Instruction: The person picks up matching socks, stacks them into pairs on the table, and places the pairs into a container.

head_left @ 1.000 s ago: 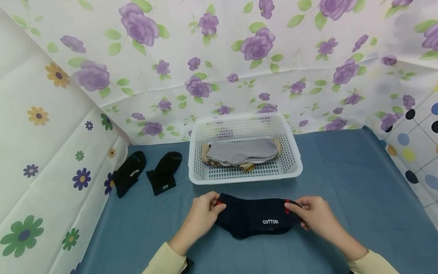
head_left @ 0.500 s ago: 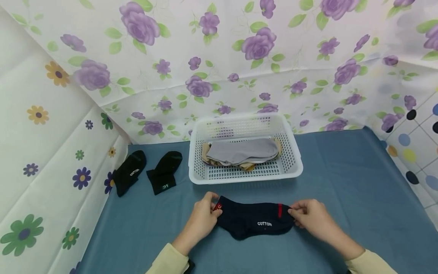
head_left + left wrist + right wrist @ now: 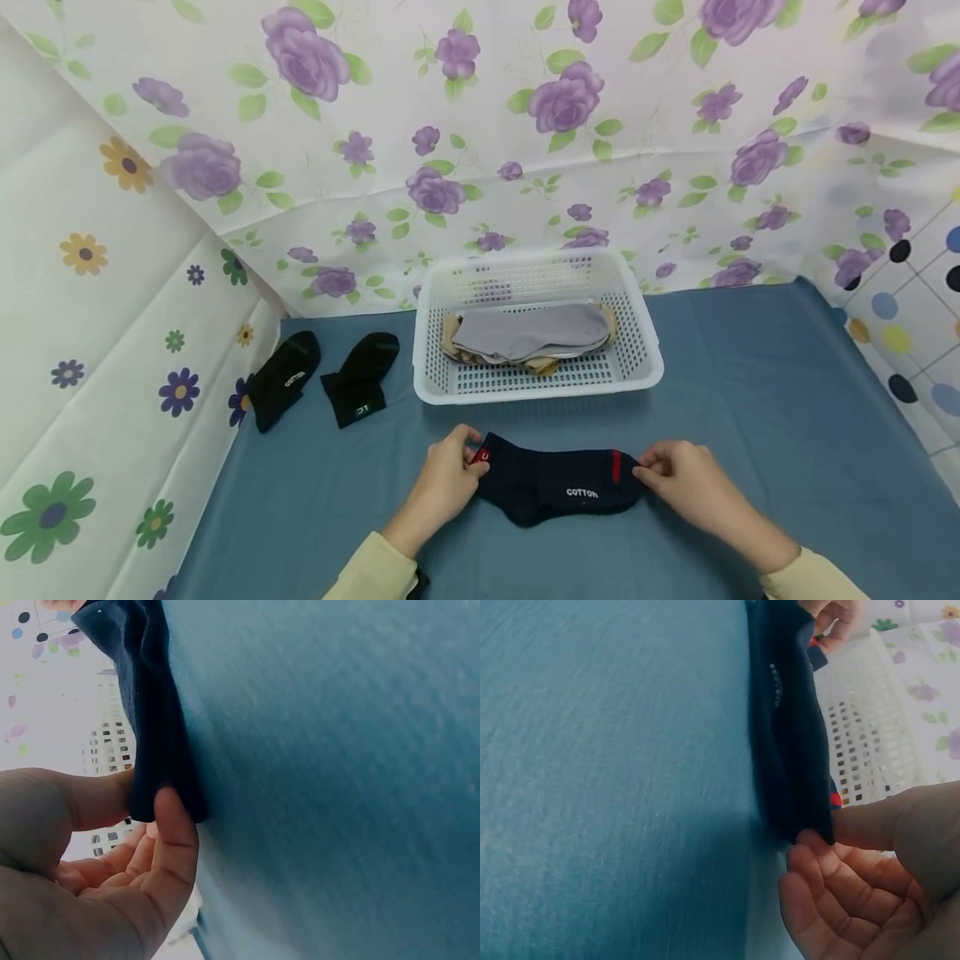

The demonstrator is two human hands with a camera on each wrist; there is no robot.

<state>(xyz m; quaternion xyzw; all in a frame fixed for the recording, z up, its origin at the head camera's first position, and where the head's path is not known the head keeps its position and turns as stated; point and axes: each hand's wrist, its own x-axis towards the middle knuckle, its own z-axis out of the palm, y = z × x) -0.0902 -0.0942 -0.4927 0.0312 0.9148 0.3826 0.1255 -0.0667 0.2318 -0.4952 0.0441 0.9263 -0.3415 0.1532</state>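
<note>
A navy sock with a red stripe and white COTTON lettering is stretched lengthwise in front of the basket. My left hand pinches its cuff, beside a small red patch. At the opposite end, my right hand pinches the toe. In the left wrist view the sock hangs between thumb and finger, its cuff edge folded flat. The right wrist view has the toe of the sock caught between thumb and fingertips. Whether one sock or two lie together is unclear.
Behind the sock stands a white perforated basket holding a grey sock over beige ones. Two black socks, one marked COTTON and one folded, lie at the left on the blue cloth. Flowered sheets rise around.
My right hand has slid off the red stripe to the toe tip. The lower layer with lettering that showed under the sock is no longer seen. Both hands sit slightly lower.
</note>
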